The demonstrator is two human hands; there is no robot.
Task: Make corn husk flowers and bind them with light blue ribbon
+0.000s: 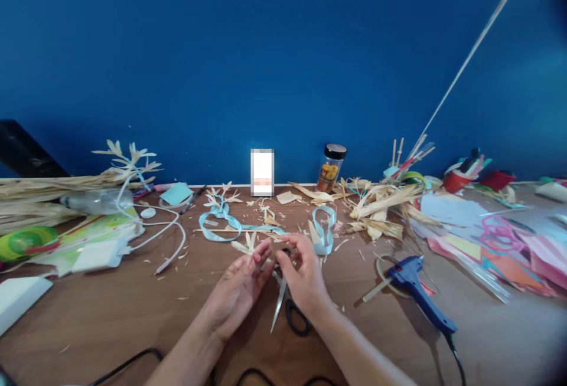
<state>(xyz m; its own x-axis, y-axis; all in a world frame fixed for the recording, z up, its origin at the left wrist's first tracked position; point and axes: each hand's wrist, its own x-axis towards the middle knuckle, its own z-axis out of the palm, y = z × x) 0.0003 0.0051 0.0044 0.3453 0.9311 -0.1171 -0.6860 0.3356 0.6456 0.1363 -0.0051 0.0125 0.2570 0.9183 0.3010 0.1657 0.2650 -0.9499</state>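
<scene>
Nearby husk flowers (140,154) seemed formed, while the left hand (241,284) pinched an apparently unfinished bloom (248,245); whether the right hand's (305,275) fingers gripped the scissors (279,304) was unclear.

No lettering can be read, even on the jar (330,171).

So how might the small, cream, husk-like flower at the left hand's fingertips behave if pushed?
The small, cream, husk-like flower is probably light, given its thin petals. Those narrow, splayed petals look apt to bend, perhaps tear.

craft workspace with scissors (278,305), glue gun (417,290), ribbon (323,249), coloured paper (514,268)
</scene>
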